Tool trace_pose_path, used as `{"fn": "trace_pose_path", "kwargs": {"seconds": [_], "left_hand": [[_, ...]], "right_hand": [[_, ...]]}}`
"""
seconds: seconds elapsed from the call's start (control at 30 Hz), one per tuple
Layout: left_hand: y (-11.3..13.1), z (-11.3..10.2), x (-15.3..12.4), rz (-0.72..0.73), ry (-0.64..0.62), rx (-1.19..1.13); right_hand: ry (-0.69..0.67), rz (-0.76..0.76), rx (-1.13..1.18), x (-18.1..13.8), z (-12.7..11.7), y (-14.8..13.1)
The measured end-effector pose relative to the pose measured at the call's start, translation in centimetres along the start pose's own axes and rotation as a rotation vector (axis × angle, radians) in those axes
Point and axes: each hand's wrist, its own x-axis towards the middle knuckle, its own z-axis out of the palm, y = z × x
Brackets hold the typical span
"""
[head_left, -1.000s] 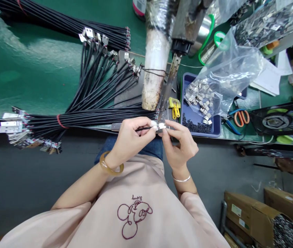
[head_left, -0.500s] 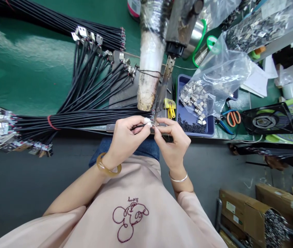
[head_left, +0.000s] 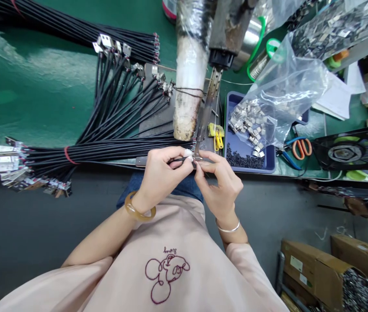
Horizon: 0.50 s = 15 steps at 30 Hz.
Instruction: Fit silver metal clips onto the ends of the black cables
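Just below the hot end of a soldering iron [head_left: 212, 93], my two hands meet at the bench edge. My left hand [head_left: 166, 175] is closed in a pinch on a black cable [head_left: 178, 160], its fingertips wearing white covers. Fingers of my right hand [head_left: 221, 180] are pinched together close to the cable's end, where a tiny shiny piece shows; what they hold is too small to make out. A bundle of black cables [head_left: 115, 149] with metal plugs, tied by a red band, lies to the left of my hands.
A blue tray [head_left: 270, 160] of metal shells and small black parts stands right of the iron, partly under a plastic bag [head_left: 296, 86]. Beyond are pliers [head_left: 301, 148] and a black fan [head_left: 349, 151]. A wrapped white post [head_left: 188, 82] rises beside the iron.
The view has shifted slightly, so everything sits a little further right. My hands keep the same pinching pose below the iron, with only slight finger movement.
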Motion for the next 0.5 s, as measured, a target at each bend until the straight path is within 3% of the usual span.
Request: {"fn": "trace_pose_path", "kwargs": {"seconds": [0.23,0.5], "left_hand": [[-0.75,-0.25,-0.64,0.017,-0.024,0.009],[-0.62,-0.5,-1.02,0.043,-0.036,-0.034]], "right_hand": [[0.04,0.01,0.021,-0.15,0.2,-0.29],[-0.052,0.287,0.294,-0.17,-0.08,-0.12]]}}
